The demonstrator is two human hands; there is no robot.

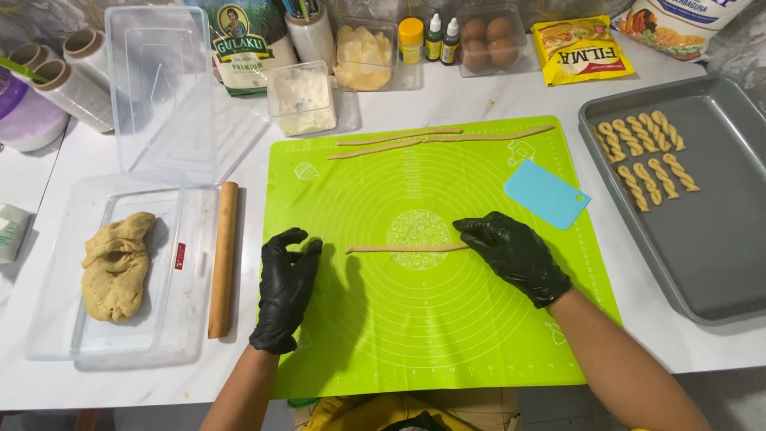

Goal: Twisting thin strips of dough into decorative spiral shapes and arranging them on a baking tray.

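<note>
Black-gloved, the right hand [515,254] rests its fingertips on the right end of a thin dough strip [405,248] lying across the middle of the green silicone mat [447,335]; the fingers press down rather than close around it. The left hand [286,289] stands on its edge at nine o'clock of the strip, open, fingers curled, holding nothing and clear of the strip's left end.

That strip looks soft, light and easily stretched; I would judge it tears or thins if lifted by one end, so it is better taken at both ends together or rolled flat under the palms.

At twelve o'clock lie two longer dough strips [435,137]. A pale blue scraper [546,193] sits at two o'clock, and beyond it a grey tray [718,263] with twisted dough pieces [642,156]. At nine o'clock are a wooden rolling pin [223,259] and a clear tub with a dough lump [118,265]. Along the back edge: a green-and-white bag [239,48], a yellow sachet [581,49], a clear box of brown eggs [488,40] and small dropper bottles [440,38].
</note>
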